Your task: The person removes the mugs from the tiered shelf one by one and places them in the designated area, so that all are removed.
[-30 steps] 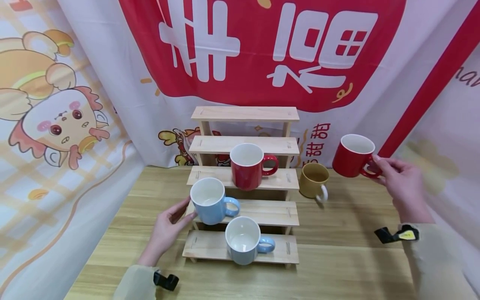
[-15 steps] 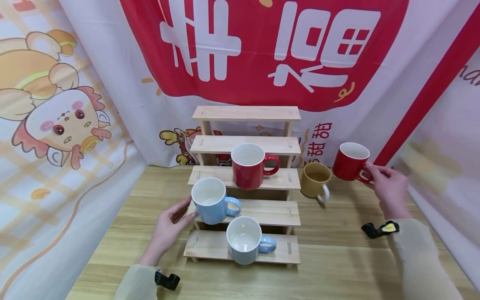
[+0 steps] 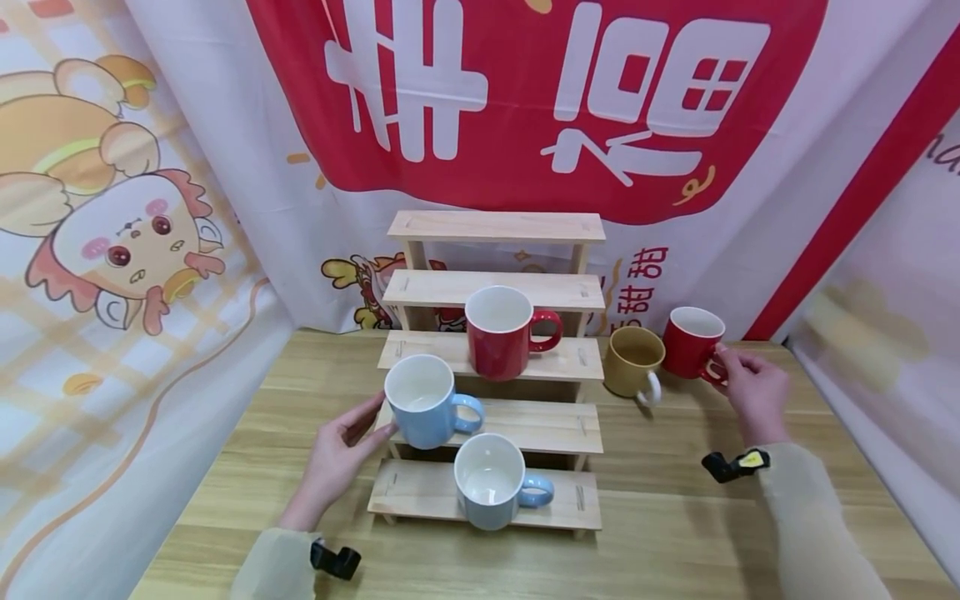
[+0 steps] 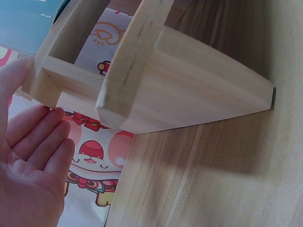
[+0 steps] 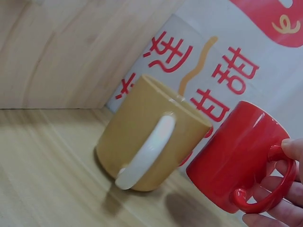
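Observation:
At the back right of the wooden table, my right hand (image 3: 756, 392) pinches the handle of a red mug (image 3: 686, 343). Just left of it, a mustard-brown mug (image 5: 147, 137) with a white handle stands on the table. Whether the red mug's base touches the table I cannot tell. My left hand (image 3: 337, 454) is at the left end of a stepped wooden shelf (image 3: 547, 425), fingers straight, thumb against the shelf end (image 4: 40, 87). Close to its fingertips, a light-blue mug (image 3: 423, 408) stands on the second step from the bottom.
A pale blue-grey mug (image 3: 487, 492) stands on the lowest step, and another red mug (image 3: 497, 346) on the middle step. Printed cloth (image 3: 510, 192) hangs behind the shelf and along both sides of the table (image 3: 645, 533).
My right hand has moved left and down with the red mug, bringing it close beside the mustard-brown mug. The left hand has stayed at the shelf end.

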Action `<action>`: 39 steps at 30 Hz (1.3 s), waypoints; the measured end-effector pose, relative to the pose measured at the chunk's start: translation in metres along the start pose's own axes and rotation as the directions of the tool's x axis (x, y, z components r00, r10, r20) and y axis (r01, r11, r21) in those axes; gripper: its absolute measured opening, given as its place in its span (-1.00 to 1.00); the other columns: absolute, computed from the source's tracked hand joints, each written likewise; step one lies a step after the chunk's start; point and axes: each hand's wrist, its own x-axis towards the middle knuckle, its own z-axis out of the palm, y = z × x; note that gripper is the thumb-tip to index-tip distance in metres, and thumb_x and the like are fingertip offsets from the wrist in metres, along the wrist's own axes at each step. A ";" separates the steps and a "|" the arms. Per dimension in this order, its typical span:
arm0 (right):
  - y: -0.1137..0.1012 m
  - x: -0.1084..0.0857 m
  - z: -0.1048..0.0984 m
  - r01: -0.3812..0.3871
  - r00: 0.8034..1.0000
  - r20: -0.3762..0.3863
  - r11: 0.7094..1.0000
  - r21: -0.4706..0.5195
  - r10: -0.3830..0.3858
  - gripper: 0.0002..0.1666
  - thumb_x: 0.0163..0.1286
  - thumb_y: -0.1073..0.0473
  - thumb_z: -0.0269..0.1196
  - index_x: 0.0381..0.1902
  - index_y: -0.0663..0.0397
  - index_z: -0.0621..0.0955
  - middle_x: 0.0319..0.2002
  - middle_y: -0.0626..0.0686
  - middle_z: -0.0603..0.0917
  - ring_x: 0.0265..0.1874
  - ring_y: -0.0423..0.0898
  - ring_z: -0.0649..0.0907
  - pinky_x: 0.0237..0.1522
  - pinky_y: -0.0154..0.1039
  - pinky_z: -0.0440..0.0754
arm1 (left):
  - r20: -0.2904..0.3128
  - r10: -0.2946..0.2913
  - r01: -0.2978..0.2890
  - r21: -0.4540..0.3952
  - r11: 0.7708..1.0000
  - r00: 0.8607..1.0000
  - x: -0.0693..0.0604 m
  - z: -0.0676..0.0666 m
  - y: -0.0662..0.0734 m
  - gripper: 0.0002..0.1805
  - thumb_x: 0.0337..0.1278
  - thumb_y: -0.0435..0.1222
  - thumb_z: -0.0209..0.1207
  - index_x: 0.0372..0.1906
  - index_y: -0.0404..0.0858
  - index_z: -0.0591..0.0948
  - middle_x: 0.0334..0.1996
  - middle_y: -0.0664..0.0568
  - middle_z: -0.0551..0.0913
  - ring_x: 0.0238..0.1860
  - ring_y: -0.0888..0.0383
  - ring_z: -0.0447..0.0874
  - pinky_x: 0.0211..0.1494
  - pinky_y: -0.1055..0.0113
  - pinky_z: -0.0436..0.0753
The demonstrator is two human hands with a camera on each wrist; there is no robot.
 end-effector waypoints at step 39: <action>0.051 -0.026 0.011 0.071 0.987 -0.118 0.960 -0.271 -0.106 -0.43 0.41 -0.09 0.36 -0.03 0.39 0.68 -0.38 -0.04 0.74 -0.38 -0.26 0.66 -0.40 -0.56 0.62 | -0.014 0.002 -0.002 -0.017 1.000 1.000 0.000 0.002 -0.001 -0.29 0.20 0.00 0.41 0.40 -0.15 0.51 0.38 0.01 0.49 0.38 0.01 0.42 0.32 0.48 0.43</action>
